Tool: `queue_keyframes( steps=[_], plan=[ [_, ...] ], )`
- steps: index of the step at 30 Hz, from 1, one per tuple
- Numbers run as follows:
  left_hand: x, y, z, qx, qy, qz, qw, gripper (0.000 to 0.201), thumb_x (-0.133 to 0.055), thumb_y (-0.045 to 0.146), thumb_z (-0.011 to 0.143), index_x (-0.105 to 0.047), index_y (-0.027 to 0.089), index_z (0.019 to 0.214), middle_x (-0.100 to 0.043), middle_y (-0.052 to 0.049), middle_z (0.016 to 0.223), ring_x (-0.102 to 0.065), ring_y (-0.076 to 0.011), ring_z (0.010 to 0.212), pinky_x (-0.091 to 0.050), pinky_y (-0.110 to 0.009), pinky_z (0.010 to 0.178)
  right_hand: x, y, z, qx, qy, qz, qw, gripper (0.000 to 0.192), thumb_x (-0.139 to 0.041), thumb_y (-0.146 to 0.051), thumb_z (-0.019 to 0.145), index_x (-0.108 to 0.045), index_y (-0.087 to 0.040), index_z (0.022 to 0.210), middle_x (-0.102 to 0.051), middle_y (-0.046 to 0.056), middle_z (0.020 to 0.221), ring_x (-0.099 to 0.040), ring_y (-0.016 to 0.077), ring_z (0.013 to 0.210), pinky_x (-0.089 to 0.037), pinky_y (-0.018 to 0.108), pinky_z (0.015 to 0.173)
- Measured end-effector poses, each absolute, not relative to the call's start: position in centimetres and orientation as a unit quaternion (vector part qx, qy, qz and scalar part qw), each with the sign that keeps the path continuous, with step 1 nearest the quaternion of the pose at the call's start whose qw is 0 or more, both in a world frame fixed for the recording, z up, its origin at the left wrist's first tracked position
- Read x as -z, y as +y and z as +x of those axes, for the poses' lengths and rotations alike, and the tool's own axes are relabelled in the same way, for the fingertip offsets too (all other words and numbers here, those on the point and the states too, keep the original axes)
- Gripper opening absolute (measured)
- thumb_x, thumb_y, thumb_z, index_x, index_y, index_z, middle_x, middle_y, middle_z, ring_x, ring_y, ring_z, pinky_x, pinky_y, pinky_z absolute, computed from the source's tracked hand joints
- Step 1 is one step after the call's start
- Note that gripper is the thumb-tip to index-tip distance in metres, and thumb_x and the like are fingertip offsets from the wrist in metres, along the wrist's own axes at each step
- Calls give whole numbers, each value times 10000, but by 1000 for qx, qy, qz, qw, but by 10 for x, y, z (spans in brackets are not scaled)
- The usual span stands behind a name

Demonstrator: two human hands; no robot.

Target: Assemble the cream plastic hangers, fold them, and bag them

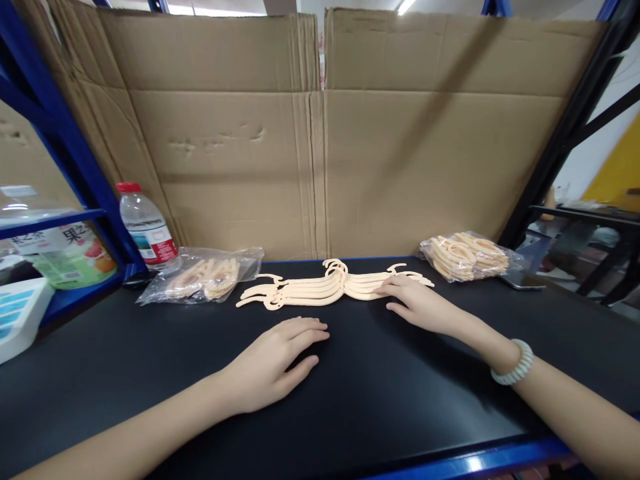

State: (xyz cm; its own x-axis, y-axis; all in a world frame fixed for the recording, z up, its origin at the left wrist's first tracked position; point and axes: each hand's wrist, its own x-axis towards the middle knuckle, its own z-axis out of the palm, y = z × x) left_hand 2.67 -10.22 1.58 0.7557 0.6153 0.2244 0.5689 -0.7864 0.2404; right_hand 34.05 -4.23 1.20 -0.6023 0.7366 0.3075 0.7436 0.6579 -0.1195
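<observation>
Here, a person is sitting or standing at a black matte table top [150, 373] edged in blue, with both bare forearms reaching forward over it. The left hand [273, 363] is lying palm down and flat on the dark surface, its fingers stretched out and slightly spread, gripping nothing; it is resting a little short of a fanned stack of cream-coloured flat plastic hangers [320, 288] with small hooks at the middle. The right hand [420, 305], wearing a pale beaded bracelet [514, 363] at the wrist, is also lying open and palm down, and its fingertips are touching the right-hand end of that stack without closing around it. The hangers are lying in the middle of the table, near its far edge, overlapping one another in a shallow spread. To the left of them, a clear plastic bag holding more cream hangers [205, 275] is lying flat, and just beyond that a clear plastic water bottle with a red cap and red label [147, 230] is standing upright beside a blue metal rack post [75, 157]. On the right, a second clear bag packed with cream hangers [467, 257] is sitting near the far corner. Large brown corrugated cardboard sheets [320, 133] are standing upright behind the table, forming a back wall.
</observation>
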Motion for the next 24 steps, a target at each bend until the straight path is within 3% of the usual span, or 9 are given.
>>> queue_keyframes(
  steps=[7, 10, 17, 24],
  plan=[
    [-14, -103, 25, -184, 320, 920, 130, 352, -462, 238, 919, -531, 245, 1263, -591, -57, 1285, -544, -206, 1196, -447, -361, 1024, -6, -36, 338, -23, -881, -411, 233, 82, -573, -118, 825, -630, -170, 854, -629, 71, 882, -567, 227, 883, -449, 377, 817],
    [-16, -105, 26, -201, 326, 911, 149, 326, -453, 235, 922, -541, 235, 1236, -615, -55, 1232, -584, -191, 1126, -476, -334, 978, -6, -37, 334, -47, -873, -414, 252, 87, -559, -107, 810, -599, -176, 776, -610, 50, 818, -568, 208, 820, -446, 344, 760],
    [-16, -102, 30, -272, 391, 847, 238, 269, -493, 285, 893, -617, 212, 1120, -667, -55, 1124, -634, -202, 1027, -515, -348, 911, -15, -44, 332, -114, -855, -423, 276, 58, -516, -163, 832, -522, -196, 786, -590, 1, 741, -543, 157, 658, -416, 270, 606],
    [-13, -91, 30, -344, 417, 727, 423, 275, -590, 342, 828, -630, 161, 1031, -696, -94, 1066, -647, -239, 1037, -497, -408, 957, -30, -45, 343, -84, -825, -429, 357, 53, -530, -255, 842, -533, -202, 840, -621, 21, 797, -591, 179, 726, -448, 297, 665]
  ],
)
